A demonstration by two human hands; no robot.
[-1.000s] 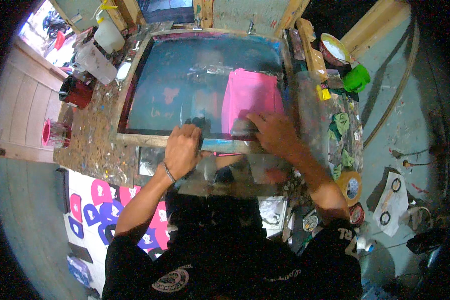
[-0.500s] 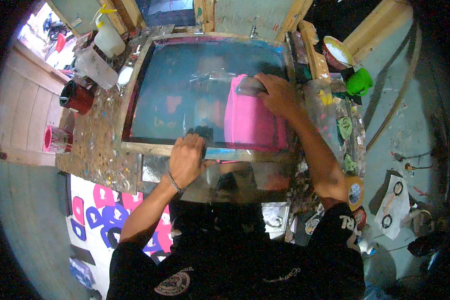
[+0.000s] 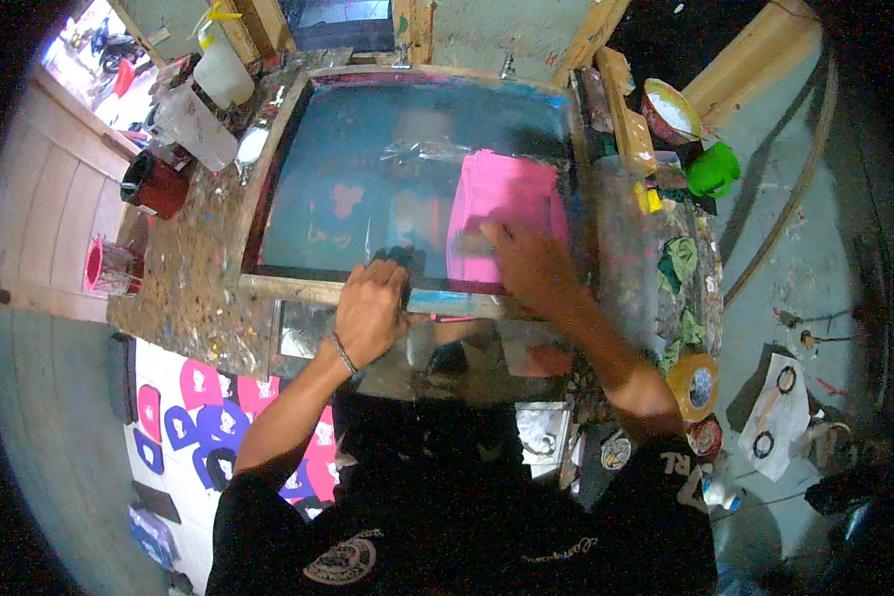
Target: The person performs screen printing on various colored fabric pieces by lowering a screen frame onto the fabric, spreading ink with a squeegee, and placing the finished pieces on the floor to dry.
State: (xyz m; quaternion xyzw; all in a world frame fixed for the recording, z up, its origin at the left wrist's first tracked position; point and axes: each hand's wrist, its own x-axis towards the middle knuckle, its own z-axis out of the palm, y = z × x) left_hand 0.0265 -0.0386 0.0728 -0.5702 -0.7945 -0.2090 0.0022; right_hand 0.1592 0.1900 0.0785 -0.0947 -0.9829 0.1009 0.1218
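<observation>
A wood-framed printing screen (image 3: 368,129) with blue-grey mesh lies in front of me. Pink ink (image 3: 512,184) covers a rectangular patch on its right part. My right hand (image 3: 531,263), smeared by motion, is closed round a small dark squeegee (image 3: 475,241) over the near half of the pink patch; fingers and blur hide much of the tool. At the near rim, my left hand (image 3: 368,313) has its fingers curled over the wooden frame edge, left of the pink patch. Faint printed shapes (image 3: 348,199) show in the mesh to the left.
On the stained table's left stand a spray bottle (image 3: 222,74), a clear jug (image 3: 197,134), a dark red container (image 3: 154,184) and a pink cup (image 3: 109,266). To the right are a bowl (image 3: 670,111), a green cup (image 3: 713,171) and a tape roll (image 3: 692,385). Printed pieces (image 3: 219,422) lie lower left.
My right hand and the squeegee have moved from the far end of the pink patch toward me, showing more pink mesh behind. My left hand stays on the frame.
</observation>
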